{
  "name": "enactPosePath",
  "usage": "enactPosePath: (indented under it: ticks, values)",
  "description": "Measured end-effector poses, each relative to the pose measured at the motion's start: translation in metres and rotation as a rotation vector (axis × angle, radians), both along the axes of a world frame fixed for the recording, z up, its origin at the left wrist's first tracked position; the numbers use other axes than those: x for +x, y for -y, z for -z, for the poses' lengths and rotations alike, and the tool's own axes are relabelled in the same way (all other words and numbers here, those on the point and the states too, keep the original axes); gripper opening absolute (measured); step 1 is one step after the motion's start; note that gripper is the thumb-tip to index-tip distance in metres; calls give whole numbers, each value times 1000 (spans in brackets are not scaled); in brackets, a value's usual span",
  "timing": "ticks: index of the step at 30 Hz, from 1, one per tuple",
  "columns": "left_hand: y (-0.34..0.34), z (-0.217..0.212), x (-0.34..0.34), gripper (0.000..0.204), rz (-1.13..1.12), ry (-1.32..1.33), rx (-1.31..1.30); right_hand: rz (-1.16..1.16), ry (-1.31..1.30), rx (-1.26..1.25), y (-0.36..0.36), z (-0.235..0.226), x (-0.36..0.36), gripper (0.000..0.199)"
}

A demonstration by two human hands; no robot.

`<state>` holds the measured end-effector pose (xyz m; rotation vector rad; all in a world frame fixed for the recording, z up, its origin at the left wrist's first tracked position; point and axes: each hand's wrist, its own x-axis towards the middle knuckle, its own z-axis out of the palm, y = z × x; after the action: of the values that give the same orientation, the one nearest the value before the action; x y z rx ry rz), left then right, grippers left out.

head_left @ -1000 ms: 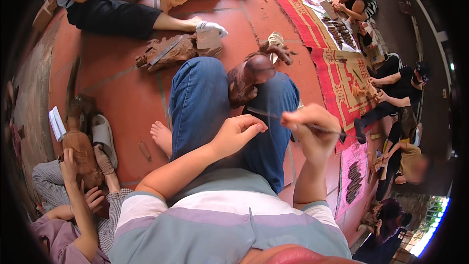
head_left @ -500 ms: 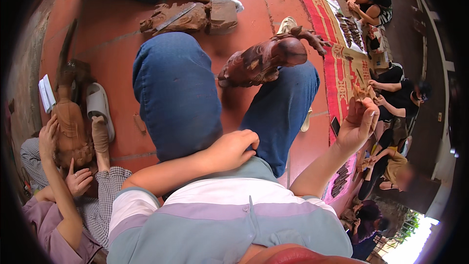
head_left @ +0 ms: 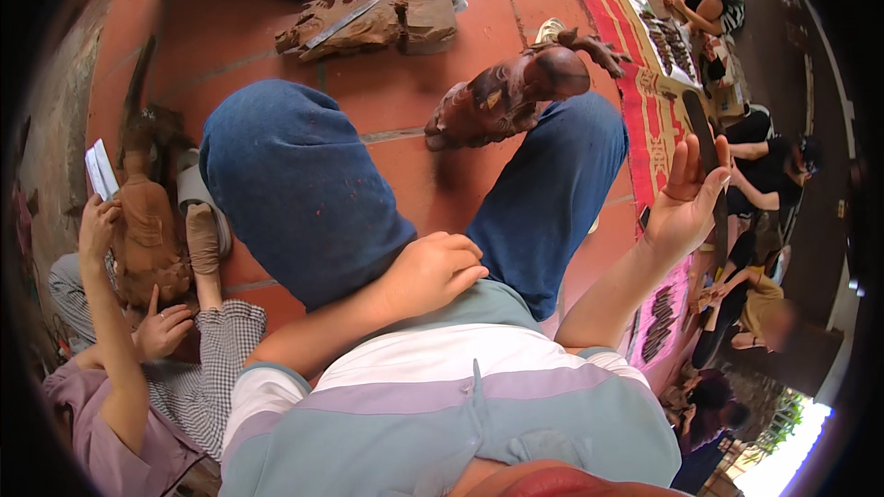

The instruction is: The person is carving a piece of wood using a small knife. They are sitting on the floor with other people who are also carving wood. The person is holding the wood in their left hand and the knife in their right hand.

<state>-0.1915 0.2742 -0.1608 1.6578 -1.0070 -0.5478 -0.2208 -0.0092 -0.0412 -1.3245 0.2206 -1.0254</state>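
My left hand lies across my lap, its fingers loosely extended and holding nothing. Raised at the right is my right hand, its fingers upright and its thumb apart. A long dark flat strip passes behind these fingers and seems held between them and the thumb; its kind is not clear. In front of my right knee, apart from both hands, a glossy reddish-brown wooden carving leans, with a rounded end and branching prongs.
A rough carved wood block with a metal strip on top lies on the tiles by a person's foot. At left, a person's hands touch a brown wooden statue. Along the right runs a red patterned mat with several people beside it.
My right hand has turned and its fingers have straightened; the dark strip now shows broadside. My left fingers have loosened on my lap. The person at left has raised one hand to a white paper.
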Motion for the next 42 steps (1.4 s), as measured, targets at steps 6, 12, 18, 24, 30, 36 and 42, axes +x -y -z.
enactPosePath:
  ticks: [6, 12, 18, 24, 30, 36, 42]
  values:
    - [1, -28, 12, 14, -126, -332, -94, 87, 7, 11, 0, 2, -11, 31]
    - [10, -64, 59, 11, -240, -160, -290, 1, -151, 38, -34, 25, -9, 21]
    - [59, -87, 110, 28, -295, -253, -367, -46, -380, -473, -43, 67, -1, 21]
    - [79, -40, 99, 15, -270, -438, -291, -150, -412, -693, -29, 45, 21, 16]
    - [83, -9, 37, 58, -51, -742, -165, -238, -484, -863, -25, 44, 39, 15]
    - [87, -5, 29, 87, -24, -570, -246, -338, -640, -978, -33, 18, 52, 15]
    - [84, -8, 23, 93, 27, -471, -311, -301, -684, -981, -32, 13, 56, 14]
